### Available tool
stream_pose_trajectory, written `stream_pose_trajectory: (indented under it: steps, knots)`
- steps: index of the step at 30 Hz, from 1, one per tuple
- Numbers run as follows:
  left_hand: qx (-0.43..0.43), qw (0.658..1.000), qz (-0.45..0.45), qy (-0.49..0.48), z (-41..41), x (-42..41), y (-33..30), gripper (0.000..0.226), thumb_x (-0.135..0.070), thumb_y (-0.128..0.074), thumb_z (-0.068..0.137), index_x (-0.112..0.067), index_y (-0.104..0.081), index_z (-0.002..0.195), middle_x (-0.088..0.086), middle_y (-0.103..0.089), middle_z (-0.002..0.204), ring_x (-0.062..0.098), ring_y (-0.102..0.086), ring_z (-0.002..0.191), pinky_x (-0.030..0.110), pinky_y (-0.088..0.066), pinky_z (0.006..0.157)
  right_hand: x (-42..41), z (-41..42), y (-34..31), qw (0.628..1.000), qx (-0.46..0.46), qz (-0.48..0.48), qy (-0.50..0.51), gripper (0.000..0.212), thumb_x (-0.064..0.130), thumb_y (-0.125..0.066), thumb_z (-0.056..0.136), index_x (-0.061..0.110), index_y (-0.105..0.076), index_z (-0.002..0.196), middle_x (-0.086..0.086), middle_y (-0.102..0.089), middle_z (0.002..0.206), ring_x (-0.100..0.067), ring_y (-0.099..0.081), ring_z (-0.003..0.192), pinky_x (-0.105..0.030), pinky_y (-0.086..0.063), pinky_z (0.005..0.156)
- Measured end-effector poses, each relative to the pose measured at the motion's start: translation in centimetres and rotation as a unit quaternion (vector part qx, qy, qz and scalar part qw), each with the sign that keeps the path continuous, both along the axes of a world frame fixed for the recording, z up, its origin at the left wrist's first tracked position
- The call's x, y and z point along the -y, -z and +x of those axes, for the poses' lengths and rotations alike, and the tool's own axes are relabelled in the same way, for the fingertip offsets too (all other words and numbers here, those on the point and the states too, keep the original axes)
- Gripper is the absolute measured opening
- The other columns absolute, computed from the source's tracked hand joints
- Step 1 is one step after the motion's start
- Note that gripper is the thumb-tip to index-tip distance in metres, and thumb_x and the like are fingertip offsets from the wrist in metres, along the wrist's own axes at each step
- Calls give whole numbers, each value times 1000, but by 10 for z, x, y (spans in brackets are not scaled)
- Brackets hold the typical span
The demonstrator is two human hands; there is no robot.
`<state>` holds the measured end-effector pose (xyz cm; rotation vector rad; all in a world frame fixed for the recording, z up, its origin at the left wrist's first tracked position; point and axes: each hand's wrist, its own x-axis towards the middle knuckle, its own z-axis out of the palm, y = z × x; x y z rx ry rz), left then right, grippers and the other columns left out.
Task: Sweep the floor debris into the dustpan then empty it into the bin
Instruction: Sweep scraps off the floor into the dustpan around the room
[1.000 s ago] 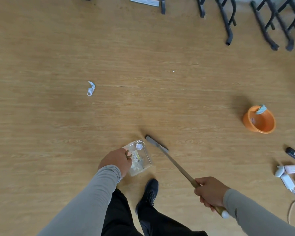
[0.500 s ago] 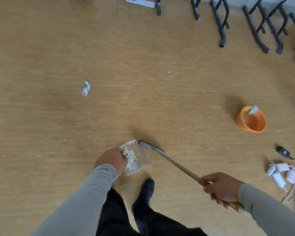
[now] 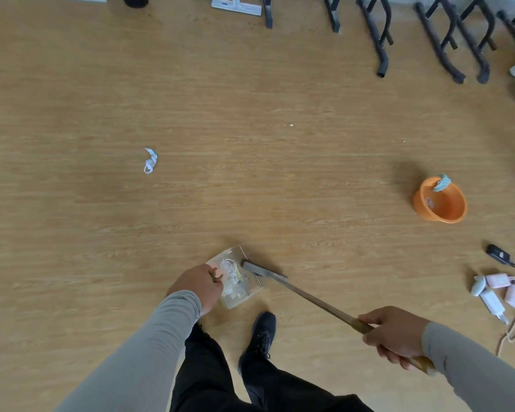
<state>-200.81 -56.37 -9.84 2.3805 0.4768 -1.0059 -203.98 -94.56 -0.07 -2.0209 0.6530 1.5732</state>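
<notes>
I am keeping my left hand [image 3: 197,285] fingers curled on the dustpan [image 3: 235,278], right hand [image 3: 394,334] gripping the broom [image 3: 298,289], sweeping gently toward them.

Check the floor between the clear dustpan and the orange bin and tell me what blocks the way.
Nothing visible does. Bare wood floor lies between the clear dustpan, held by the left hand, and the orange bin. Only the broom, gripped by the right hand, lies beside the pan.
</notes>
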Motion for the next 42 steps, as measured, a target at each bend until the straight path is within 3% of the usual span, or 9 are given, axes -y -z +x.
stream_pose_trajectory:
  steps: [8, 17, 19, 22, 26, 32, 37, 40, 42]
  knots:
    - [-13, 999, 2, 30, -1, -9, -23, 30, -39, -54, 94, -25, -61, 120, -5, -66, 99, 17, -67, 83, 34, -58, 79, 57, -18, -24, 996, 22, -11, 85, 57, 7, -59, 93, 17, -43, 147, -14, -59, 62, -18, -46, 44, -25, -38, 40]
    - [42, 995, -23, 85, 20, 17, -91, 5, -33, -59, 95, -37, -56, 96, -9, -67, 100, 15, -68, 87, 33, -57, 83, 80, -84, -58, 964, 42, 42, 260, 41, 8, -56, 97, 13, -48, 137, -14, -58, 65, -18, -43, 44, -26, -38, 41]
    - [58, 991, -26, 118, 32, 27, -105, 6, -33, -61, 95, -39, -58, 94, -9, -68, 101, 15, -67, 84, 31, -57, 82, 74, -109, -62, 951, 55, 47, 301, 38, 9, -55, 97, 14, -47, 133, -13, -58, 65, -17, -43, 43, -26, -38, 42]
    - [78, 976, -14, 204, 52, 42, -120, 16, -34, -64, 94, -30, -65, 110, -5, -69, 107, 17, -67, 84, 27, -51, 72, 53, -143, -72, 930, 80, 47, 355, 25, 10, -53, 98, 11, -53, 123, -11, -58, 63, -15, -43, 42, -26, -39, 41]
    - [102, 953, -21, 284, 75, 66, -140, 9, -31, -68, 92, -30, -64, 100, -2, -69, 115, 24, -66, 108, 28, -48, 85, 11, -183, -80, 894, 128, 17, 429, 23, 10, -49, 99, 4, -60, 119, -8, -56, 57, -15, -41, 40, -25, -39, 41]
    - [124, 901, -45, 413, 93, 83, -147, 22, -29, -70, 92, -23, -72, 112, 2, -71, 114, 28, -66, 105, 31, -49, 89, -89, -249, -84, 772, 159, -33, 614, 23, 13, -49, 100, 8, -60, 119, -7, -57, 61, -14, -44, 42, -22, -36, 41]
    - [139, 836, -63, 527, 76, 89, -153, 19, -32, -66, 93, -24, -71, 109, 3, -69, 102, 29, -64, 92, 32, -47, 80, -199, -315, -100, 617, 167, -70, 766, 25, 16, -53, 98, 9, -60, 121, -9, -56, 65, -15, -44, 43, -23, -36, 41]
    - [140, 811, -81, 562, 52, 98, -155, 16, -30, -67, 92, -21, -72, 105, 7, -70, 106, 33, -65, 100, 34, -48, 85, -256, -354, -107, 552, 161, -105, 811, 22, 15, -54, 97, 8, -63, 116, -8, -57, 64, -14, -44, 42, -22, -37, 40]
    - [141, 793, -91, 586, 31, 104, -158, 7, -28, -67, 93, -22, -69, 95, 8, -68, 98, 33, -63, 93, 34, -46, 79, -289, -380, -107, 507, 151, -126, 839, 22, 15, -55, 97, 5, -66, 113, -8, -58, 64, -15, -45, 42, -22, -38, 40]
